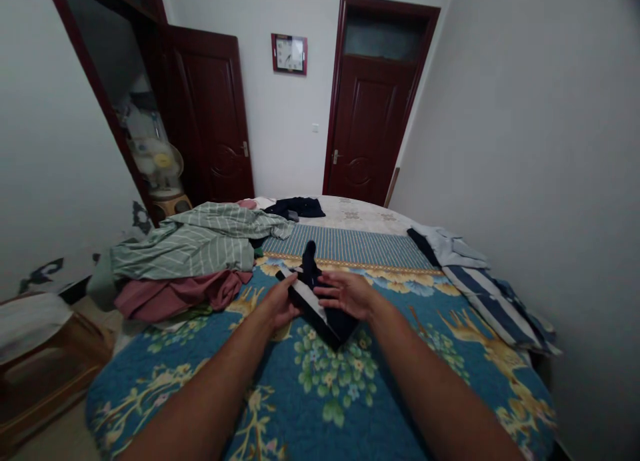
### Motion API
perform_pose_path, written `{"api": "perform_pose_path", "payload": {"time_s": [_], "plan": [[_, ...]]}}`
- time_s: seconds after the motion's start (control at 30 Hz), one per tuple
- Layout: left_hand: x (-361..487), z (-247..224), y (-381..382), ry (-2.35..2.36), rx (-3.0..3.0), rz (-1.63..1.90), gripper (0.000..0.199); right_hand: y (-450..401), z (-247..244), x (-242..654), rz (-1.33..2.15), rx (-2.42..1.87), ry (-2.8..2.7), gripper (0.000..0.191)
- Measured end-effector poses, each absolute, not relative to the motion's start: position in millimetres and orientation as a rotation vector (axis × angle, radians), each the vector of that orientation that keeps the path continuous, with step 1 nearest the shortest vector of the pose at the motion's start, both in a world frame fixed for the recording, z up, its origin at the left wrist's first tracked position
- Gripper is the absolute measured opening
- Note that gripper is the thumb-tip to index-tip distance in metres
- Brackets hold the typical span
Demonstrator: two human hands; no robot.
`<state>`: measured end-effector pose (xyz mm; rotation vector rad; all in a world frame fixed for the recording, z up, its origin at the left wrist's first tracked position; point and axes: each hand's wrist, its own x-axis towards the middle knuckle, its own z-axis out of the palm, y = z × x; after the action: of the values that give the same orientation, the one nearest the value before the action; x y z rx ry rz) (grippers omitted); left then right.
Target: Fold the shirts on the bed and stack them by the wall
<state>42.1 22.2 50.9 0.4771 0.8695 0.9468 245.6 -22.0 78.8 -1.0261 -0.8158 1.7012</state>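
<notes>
A small dark navy and white piece of clothing [310,301] is in front of me over the bed's middle, folded, with a narrow dark end pointing away. Its exact kind I cannot make out. At its left edge, my left hand [280,302] is closed on the cloth, thumb on top and the other fingers partly hidden. My right hand [350,293] rests along the right side of the cloth. Its fingers are apart and stretched across the dark part, touching or just above it.
Green striped cloth [200,241] and a dusty pink garment [180,294] are heaped at left. Dark clothing [300,206] lies at the far edge. Folded striped clothes [485,294] are stacked at right on the flowered bedspread [330,407]. A wooden stool [70,341] stands left.
</notes>
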Motion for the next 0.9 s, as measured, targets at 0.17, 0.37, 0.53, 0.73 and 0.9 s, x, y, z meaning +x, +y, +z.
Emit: {"api": "perform_pose_path", "payload": {"time_s": [0.17, 0.37, 0.53, 0.73, 0.9], "plan": [[40, 38, 12, 0.874, 0.565, 0.934, 0.026, -17, 34, 220, 1.705, -1.045, -0.960, 0.035], [44, 31, 9, 0.988, 0.641, 1.057, 0.015, -6, 42, 239, 1.613, -1.031, -1.057, 0.033], [43, 34, 11, 0.937, 0.546, 1.037, 0.018, 9, 34, 266, 0.859, -1.353, -1.365, 0.034], [37, 43, 10, 0.857, 0.502, 0.953, 0.026, 22, 23, 241, 0.389, -1.423, -1.944, 0.047], [34, 43, 10, 0.810, 0.495, 0.958, 0.029, 24, 32, 208, 0.498, -1.160, -2.209, 0.068]]}}
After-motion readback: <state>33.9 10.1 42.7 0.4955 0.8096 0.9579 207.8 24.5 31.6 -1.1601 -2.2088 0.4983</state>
